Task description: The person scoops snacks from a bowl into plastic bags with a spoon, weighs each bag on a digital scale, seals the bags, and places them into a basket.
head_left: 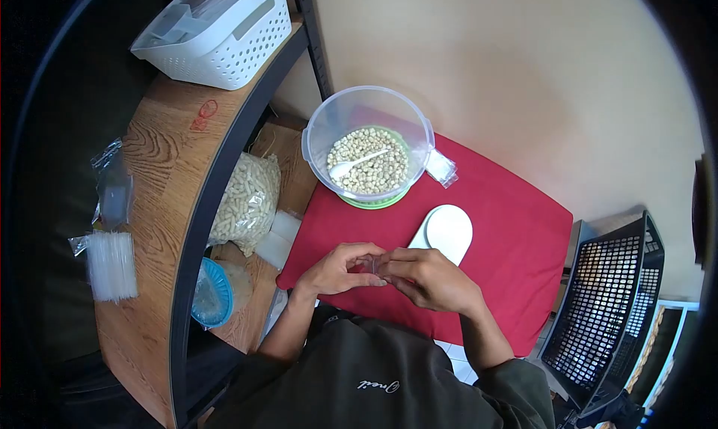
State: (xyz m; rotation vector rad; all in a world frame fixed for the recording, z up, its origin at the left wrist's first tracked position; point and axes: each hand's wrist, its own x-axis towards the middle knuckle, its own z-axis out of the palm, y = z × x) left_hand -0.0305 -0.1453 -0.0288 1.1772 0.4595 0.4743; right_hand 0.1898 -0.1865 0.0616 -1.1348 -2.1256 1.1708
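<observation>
My left hand [342,270] curls its fingers and thumb around a small clear plastic bag [366,265] above the front of the red-covered table. From the other side, my right hand [428,278] pinches the same bag; its fingers partly hide it, so its contents cannot be made out. Just beyond my right hand lies a white kitchen scale [447,233] with a round top. Farther back, a clear plastic tub [321,141] holds many small pale pieces [372,176]. A white spoon [342,169] rests on top of them.
Clear packets [441,167] lie beside the tub. On the left, a wooden shelf [168,175] carries a white basket [224,55] and plastic sleeves [112,264]. Below it are a large bag of pale snacks [247,201] and a blue basket [212,294]. Black crates [598,309] stand right.
</observation>
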